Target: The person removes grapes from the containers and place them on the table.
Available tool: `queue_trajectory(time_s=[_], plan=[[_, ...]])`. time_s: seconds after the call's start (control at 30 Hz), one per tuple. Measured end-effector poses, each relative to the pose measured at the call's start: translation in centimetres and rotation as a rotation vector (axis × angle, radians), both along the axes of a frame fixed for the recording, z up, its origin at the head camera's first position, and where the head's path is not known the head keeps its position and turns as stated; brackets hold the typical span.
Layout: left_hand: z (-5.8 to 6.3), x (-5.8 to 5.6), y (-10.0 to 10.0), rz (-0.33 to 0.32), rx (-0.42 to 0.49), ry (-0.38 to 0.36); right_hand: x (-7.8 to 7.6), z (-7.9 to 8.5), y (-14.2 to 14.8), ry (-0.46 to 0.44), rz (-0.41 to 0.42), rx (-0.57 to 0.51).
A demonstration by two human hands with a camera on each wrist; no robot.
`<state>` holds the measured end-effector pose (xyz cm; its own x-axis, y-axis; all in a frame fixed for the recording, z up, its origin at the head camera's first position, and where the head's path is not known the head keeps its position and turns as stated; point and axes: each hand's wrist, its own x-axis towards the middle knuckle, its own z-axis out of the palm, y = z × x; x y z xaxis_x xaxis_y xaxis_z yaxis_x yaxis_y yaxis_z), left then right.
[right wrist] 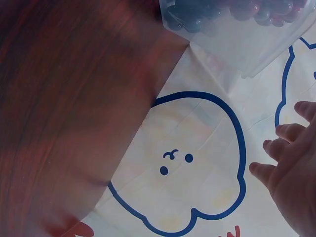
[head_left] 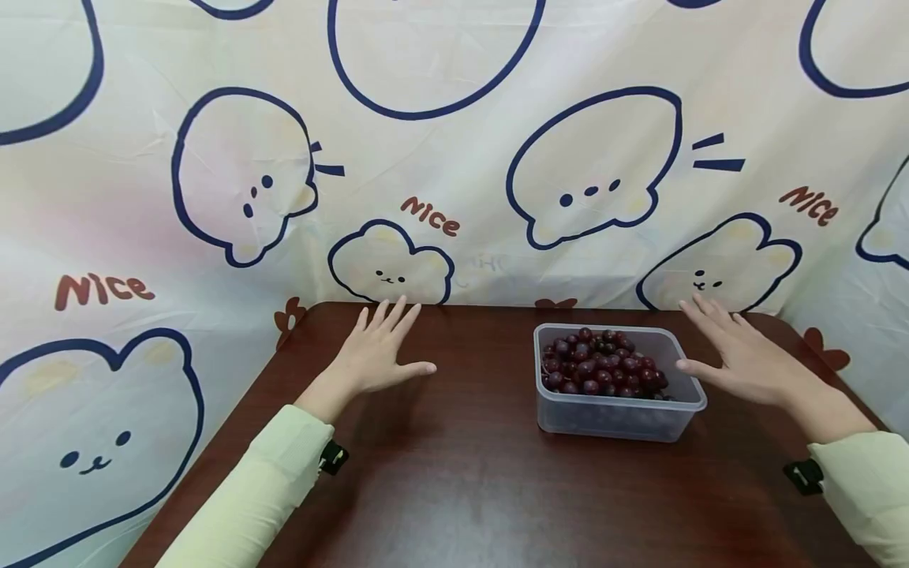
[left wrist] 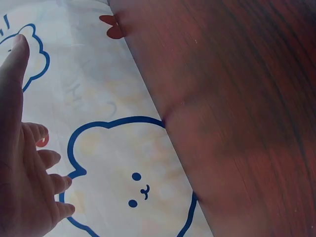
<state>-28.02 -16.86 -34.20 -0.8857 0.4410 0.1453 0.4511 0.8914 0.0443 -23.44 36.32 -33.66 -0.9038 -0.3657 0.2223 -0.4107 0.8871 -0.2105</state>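
A clear plastic container (head_left: 611, 418) stands on the table, right of centre in the head view, with a heap of dark red grapes (head_left: 604, 367) inside. My left hand (head_left: 376, 351) hovers over the table's left part with its fingers spread, holding nothing. To the right of the container is my right hand (head_left: 746, 359), also spread and holding nothing; its thumb is close to the container's right rim, and I cannot tell whether they touch. In the right wrist view, part of the container (right wrist: 217, 44) shows at the top, beyond the fingers (right wrist: 276, 148).
The dark brown wooden table (head_left: 461, 489) has a glossy top. A pale printed cloth (head_left: 483, 181) with bear drawings hangs behind it and along both sides. A black strap device (head_left: 332, 457) sits on the left wrist, and another (head_left: 805, 476) on the right.
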Motion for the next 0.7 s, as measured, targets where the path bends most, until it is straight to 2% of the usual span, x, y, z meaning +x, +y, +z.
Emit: queue_trajectory(time_s=[0.43, 0.7], plan=[[-0.45, 0.13, 0.3, -0.014, 0.008, -0.004, 0.53, -0.31, -0.04, 0.008, -0.041, -0.04], [-0.79, 0.32, 0.36, -0.03, 0.012, -0.016, 1.02, -0.94, -0.37, 0.057, -0.01, -0.009]])
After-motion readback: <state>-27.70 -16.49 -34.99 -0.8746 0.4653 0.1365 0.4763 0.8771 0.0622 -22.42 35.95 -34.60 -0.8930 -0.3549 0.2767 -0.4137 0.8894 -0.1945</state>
